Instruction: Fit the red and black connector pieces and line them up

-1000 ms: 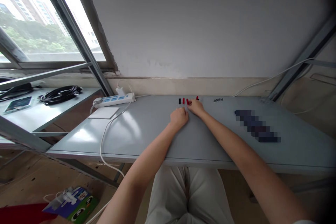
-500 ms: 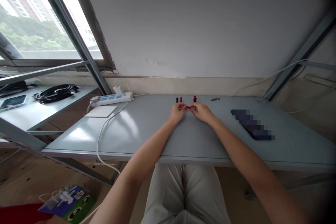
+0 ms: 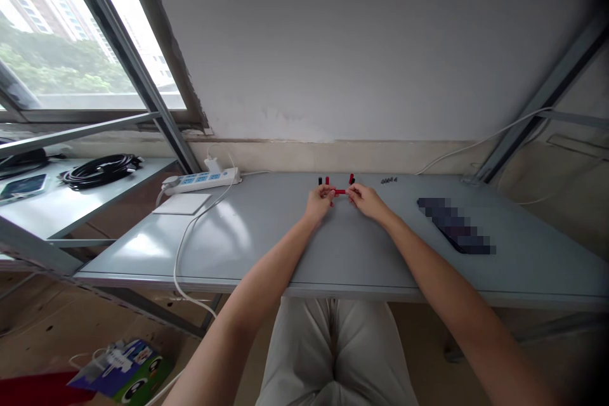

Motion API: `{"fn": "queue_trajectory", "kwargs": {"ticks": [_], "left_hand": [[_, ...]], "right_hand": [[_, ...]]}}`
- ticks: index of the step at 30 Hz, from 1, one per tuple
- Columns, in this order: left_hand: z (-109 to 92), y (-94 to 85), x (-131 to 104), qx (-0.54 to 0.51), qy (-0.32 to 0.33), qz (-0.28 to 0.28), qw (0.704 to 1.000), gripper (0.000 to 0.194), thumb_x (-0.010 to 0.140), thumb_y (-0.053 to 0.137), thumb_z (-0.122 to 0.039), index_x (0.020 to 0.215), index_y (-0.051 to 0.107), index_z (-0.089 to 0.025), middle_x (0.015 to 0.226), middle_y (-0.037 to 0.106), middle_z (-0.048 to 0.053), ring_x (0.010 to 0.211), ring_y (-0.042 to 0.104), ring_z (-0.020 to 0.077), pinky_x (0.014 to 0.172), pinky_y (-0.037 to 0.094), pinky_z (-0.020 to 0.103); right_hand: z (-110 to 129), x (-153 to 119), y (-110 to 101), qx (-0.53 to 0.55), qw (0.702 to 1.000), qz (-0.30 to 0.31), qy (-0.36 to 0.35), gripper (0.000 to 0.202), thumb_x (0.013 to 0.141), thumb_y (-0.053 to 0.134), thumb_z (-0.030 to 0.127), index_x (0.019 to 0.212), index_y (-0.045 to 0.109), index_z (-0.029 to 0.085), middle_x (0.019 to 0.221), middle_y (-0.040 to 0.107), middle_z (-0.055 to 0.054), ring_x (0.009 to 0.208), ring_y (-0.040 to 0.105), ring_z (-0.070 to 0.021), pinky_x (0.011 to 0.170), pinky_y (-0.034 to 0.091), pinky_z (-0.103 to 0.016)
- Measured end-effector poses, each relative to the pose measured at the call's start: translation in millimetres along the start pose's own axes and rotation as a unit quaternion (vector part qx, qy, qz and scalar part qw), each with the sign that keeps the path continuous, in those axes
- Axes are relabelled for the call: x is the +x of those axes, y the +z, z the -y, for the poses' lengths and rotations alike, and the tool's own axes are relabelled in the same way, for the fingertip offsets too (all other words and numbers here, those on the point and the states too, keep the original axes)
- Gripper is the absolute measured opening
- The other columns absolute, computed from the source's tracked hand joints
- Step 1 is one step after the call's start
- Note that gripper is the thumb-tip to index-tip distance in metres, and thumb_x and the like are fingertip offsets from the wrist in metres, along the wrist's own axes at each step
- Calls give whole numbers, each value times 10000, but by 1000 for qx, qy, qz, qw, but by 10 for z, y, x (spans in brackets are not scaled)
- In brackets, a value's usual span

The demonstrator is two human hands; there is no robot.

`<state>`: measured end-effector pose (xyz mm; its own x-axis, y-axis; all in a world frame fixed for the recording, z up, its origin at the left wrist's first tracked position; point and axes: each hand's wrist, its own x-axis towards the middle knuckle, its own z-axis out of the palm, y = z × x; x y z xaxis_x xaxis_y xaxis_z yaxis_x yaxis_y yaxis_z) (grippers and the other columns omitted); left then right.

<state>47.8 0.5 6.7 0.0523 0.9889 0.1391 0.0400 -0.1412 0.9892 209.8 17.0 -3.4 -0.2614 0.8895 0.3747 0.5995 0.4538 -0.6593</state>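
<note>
My left hand [image 3: 320,204] and my right hand [image 3: 367,202] meet near the back of the grey table. Between them they pinch a short red stick [image 3: 340,191], one end in each hand, held about level. Its exact kind is too small to make out. Just behind my left fingers are a small black cylinder [image 3: 320,181] and a small red cylinder [image 3: 327,180]. Beyond my right fingers another red cylinder [image 3: 351,178] shows, with a dark one partly hidden beside it.
Several small dark pieces [image 3: 389,181] lie right of my hands. A blurred-out dark flat object [image 3: 454,226] rests farther right. To the left are a white power strip [image 3: 204,180], a flat white box [image 3: 182,203] and a white cable [image 3: 183,238] hanging over the table's edge.
My hands have drawn slightly apart, so more of the red stick shows between them. The view has shifted a little; the other things on the table have stayed put.
</note>
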Motion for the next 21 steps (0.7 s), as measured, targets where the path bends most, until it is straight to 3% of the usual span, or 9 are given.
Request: {"fn": "queue_trajectory", "kwargs": {"ticks": [6,11,16,21], "left_hand": [[20,-26,15,1,-9,-4,1000,130,759,514,-179,866,568,-127,831,631,87,520,477,53,554,410,210],[38,-11,22,8,13,-4,1000,113,751,522,-180,835,568,-119,804,626,91,591,509,79,547,406,206],[15,-12,11,24,-10,-11,1000,155,781,498,-257,819,564,-122,757,629,73,501,474,58,532,397,210],[-13,-4,-19,8,-30,33,999,246,808,452,-344,878,518,-118,806,639,97,464,496,56,446,340,188]], "right_hand": [[-14,-12,-14,-3,1000,-18,-12,242,762,490,343,952,512,195,919,588,-51,665,510,-114,648,405,-257],[-23,-10,-29,-71,996,-3,-50,189,781,475,339,853,574,195,850,584,-42,668,504,-123,659,402,-268],[-58,-7,-50,-143,986,-21,-83,161,767,502,303,845,592,195,877,537,-50,742,504,-139,669,392,-265],[-13,-27,-50,-164,983,-16,-79,146,770,484,245,855,585,183,842,535,-45,736,499,-134,679,383,-256]]}}
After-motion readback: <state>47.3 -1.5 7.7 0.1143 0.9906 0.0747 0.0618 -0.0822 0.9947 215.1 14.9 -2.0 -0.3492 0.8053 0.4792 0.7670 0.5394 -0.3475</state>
